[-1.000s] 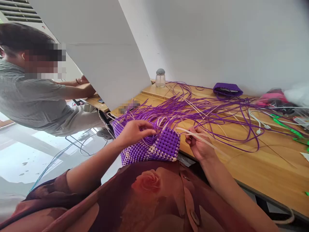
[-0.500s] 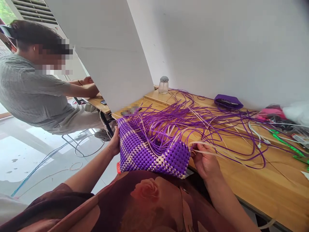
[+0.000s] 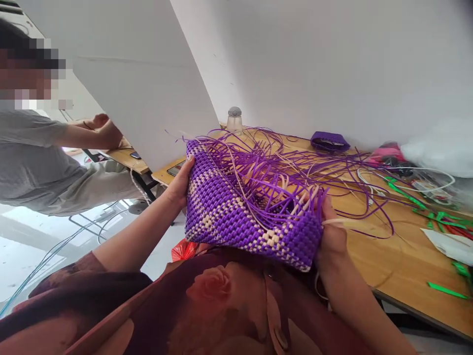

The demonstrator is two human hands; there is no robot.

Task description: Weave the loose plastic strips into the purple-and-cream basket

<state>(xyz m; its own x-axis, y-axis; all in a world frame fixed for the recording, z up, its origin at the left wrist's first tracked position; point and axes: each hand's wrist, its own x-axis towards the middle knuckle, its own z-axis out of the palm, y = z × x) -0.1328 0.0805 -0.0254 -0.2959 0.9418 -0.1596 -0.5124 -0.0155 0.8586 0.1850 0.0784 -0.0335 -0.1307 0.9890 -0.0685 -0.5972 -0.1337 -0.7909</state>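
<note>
A partly woven basket [image 3: 236, 207] of purple and cream plastic strips is held up in front of my body, tilted so its patterned side faces me. My left hand [image 3: 180, 186] grips its left end, thumb on the near side and fingers hidden behind. At the right end, my right hand [image 3: 333, 236] is closed on the basket, most of its fingers out of sight. Long loose purple strips [image 3: 281, 170] spill from the open top across the table. One cream strip [image 3: 334, 223] sticks out by my right hand.
On the wooden table [image 3: 384, 266] are a lidded bottle [image 3: 234, 121], a purple pouch [image 3: 330, 141], a white cable [image 3: 406, 170] and green strips [image 3: 447, 290]. A white partition [image 3: 121, 84] stands at left, a seated person [image 3: 33, 148] beyond it. A red plastic bag [image 3: 184, 250] lies below the basket.
The basket has been lifted and shifted right, with more of its side showing. My right hand has moved from the strips at the corner to the basket's right end. The view has turned right.
</note>
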